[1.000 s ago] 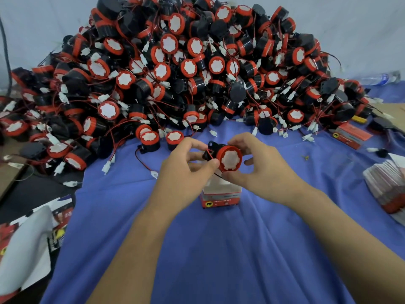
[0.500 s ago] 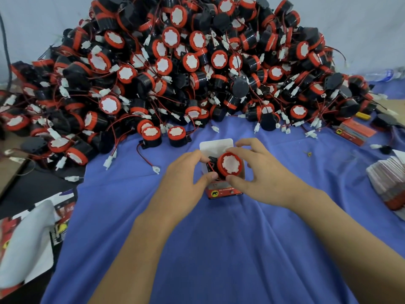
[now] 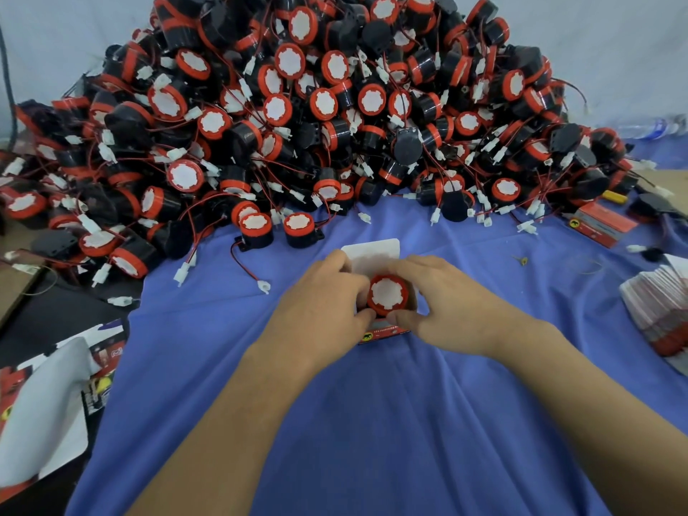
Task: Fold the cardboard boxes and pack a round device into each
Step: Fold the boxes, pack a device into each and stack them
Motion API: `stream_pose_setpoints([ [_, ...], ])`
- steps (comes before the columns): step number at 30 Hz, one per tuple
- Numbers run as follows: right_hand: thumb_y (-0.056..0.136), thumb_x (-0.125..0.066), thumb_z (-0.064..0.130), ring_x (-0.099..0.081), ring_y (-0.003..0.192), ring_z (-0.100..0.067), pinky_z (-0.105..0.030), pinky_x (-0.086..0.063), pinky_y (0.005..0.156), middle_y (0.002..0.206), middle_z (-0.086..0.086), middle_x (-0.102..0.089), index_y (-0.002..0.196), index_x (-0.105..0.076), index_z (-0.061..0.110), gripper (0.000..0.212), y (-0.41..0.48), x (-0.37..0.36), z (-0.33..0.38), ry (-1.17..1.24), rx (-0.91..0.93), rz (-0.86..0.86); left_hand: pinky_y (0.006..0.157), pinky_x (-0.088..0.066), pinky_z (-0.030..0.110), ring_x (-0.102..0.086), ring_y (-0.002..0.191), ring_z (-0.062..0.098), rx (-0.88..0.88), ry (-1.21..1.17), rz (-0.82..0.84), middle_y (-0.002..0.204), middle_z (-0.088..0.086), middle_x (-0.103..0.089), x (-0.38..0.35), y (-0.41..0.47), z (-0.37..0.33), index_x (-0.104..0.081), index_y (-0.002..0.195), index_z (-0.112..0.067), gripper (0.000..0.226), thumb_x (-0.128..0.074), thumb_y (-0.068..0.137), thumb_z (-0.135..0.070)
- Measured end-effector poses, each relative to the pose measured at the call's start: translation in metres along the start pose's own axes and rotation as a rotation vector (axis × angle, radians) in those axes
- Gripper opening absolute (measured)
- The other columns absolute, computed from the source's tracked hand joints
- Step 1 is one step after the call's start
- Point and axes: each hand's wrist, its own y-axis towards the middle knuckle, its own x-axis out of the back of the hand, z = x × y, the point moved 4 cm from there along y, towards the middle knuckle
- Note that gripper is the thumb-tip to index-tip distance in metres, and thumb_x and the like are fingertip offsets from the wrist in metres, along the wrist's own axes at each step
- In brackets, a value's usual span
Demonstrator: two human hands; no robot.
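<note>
A round black device with a red rim and white face sits in the mouth of a small red and white cardboard box on the blue cloth. The box's white lid flap stands open behind it. My left hand grips the device and box from the left, fingers curled round them. From the right, my right hand holds the device, thumb at its lower edge. Most of the box is hidden by both hands.
A big heap of like round devices with red wires and white plugs fills the back. A stack of flat boxes lies at the right edge, a packed red box beyond it. Printed sheets lie at the left.
Both hands have lowered the device from above the box down into its open top. The white lid flap now shows behind the hands.
</note>
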Motion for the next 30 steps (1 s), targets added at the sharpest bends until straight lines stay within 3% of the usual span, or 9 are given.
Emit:
stream_pose_setpoints([
  [4, 0.088, -0.073, 0.017, -0.053, 0.110, -0.010, -0.033, -0.044, 0.100, 0.114, 0.016, -0.060, 0.129, -0.062, 0.031, 0.044, 0.001, -0.005, -0.002, -0.009, 0.010, 0.037, 0.078, -0.050, 0.035, -0.048, 0.095, 0.011, -0.011, 0.041, 0.023, 0.114, -0.009, -0.041, -0.005, -0.002, 0.002, -0.075, 0.093, -0.021, 0.018, -0.064, 0.098, -0.034],
  [8, 0.092, -0.072, 0.028, -0.051, 0.112, 0.002, -0.032, -0.046, 0.101, 0.116, 0.029, -0.044, 0.131, -0.061, 0.038, 0.042, -0.005, -0.010, -0.008, 0.035, -0.052, 0.047, 0.079, -0.046, 0.028, -0.049, 0.092, 0.009, 0.023, -0.103, -0.025, 0.107, -0.012, -0.045, -0.005, -0.002, 0.005, -0.070, 0.091, -0.024, 0.006, -0.075, 0.090, -0.025],
  [13, 0.093, -0.068, 0.036, -0.057, 0.099, -0.010, -0.042, -0.053, 0.087, 0.100, 0.021, -0.052, 0.124, -0.053, 0.037, 0.034, -0.007, -0.010, -0.006, -0.028, -0.054, 0.021, 0.085, -0.053, 0.039, -0.056, 0.098, 0.013, 0.077, -0.295, -0.119, 0.106, -0.008, -0.056, -0.008, -0.001, 0.011, -0.060, 0.102, -0.025, 0.033, -0.082, 0.079, -0.016],
  [18, 0.096, -0.061, 0.043, -0.058, 0.098, -0.012, -0.042, -0.053, 0.085, 0.100, 0.019, -0.056, 0.128, -0.057, 0.036, 0.033, -0.012, -0.010, -0.003, -0.047, -0.097, 0.020, 0.082, -0.052, 0.015, -0.059, 0.104, -0.001, 0.064, -0.438, -0.169, 0.112, -0.020, -0.060, -0.013, -0.007, 0.018, -0.059, 0.111, -0.038, 0.046, -0.083, 0.079, -0.016],
  [22, 0.100, -0.048, 0.050, -0.060, 0.091, -0.015, -0.044, -0.055, 0.078, 0.095, 0.012, -0.064, 0.115, -0.061, 0.034, 0.026, -0.009, -0.008, 0.005, -0.070, -0.141, -0.034, 0.074, -0.048, 0.005, -0.058, 0.103, -0.011, 0.063, -0.512, -0.191, 0.115, -0.025, -0.059, -0.016, -0.012, 0.017, -0.057, 0.112, -0.046, 0.056, -0.083, 0.078, -0.011],
  [27, 0.097, -0.055, 0.037, -0.062, 0.098, -0.022, -0.037, -0.053, 0.075, 0.098, 0.011, -0.068, 0.121, -0.056, 0.033, 0.025, 0.002, -0.011, 0.010, -0.149, -0.238, 0.016, 0.079, -0.046, 0.005, -0.053, 0.105, -0.017, -0.002, -0.482, -0.187, 0.116, -0.027, -0.053, -0.019, -0.012, 0.017, -0.060, 0.114, -0.042, 0.058, -0.082, 0.078, -0.003],
  [30, 0.095, -0.055, 0.044, -0.062, 0.099, -0.020, -0.036, -0.052, 0.076, 0.096, 0.013, -0.067, 0.119, -0.059, 0.034, 0.026, 0.007, -0.011, 0.012, -0.152, -0.252, 0.078, 0.090, -0.050, 0.016, -0.056, 0.107, -0.003, -0.032, -0.385, -0.139, 0.118, -0.022, -0.045, -0.023, -0.010, 0.016, -0.066, 0.125, -0.033, 0.048, -0.076, 0.084, -0.008],
])
